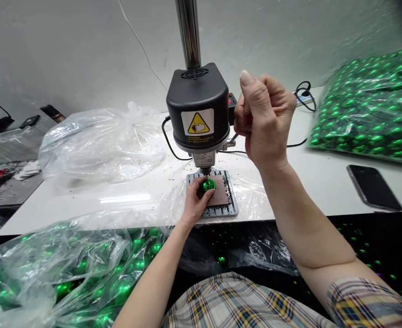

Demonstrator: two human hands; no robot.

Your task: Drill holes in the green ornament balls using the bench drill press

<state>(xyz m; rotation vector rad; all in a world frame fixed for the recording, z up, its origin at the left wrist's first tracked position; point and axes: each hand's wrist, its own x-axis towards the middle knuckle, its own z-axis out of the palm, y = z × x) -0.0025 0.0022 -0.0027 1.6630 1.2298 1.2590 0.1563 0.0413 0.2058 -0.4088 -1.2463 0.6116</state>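
Observation:
A shiny green ball (209, 184) lies under the chuck of a small black bench drill press (197, 109). My left hand (197, 198) pinches the ball from its left and near side, holding it against a brown board (221, 193). That board rests on the slotted metal base (233, 205), which is strewn with dark shavings. My right hand (269, 109) is raised and closed beside the drill head, around the feed lever. Only a short metal piece of the lever (233, 140) shows below the fist; its grip is hidden.
A clear bag full of green balls (375, 107) sits at the right, with a phone (373, 187) in front. On the left lies a crumpled clear plastic bag (101, 141). Another open bag of green balls (85, 269) is below the white table's (119, 200) near edge. Black cables run behind the press.

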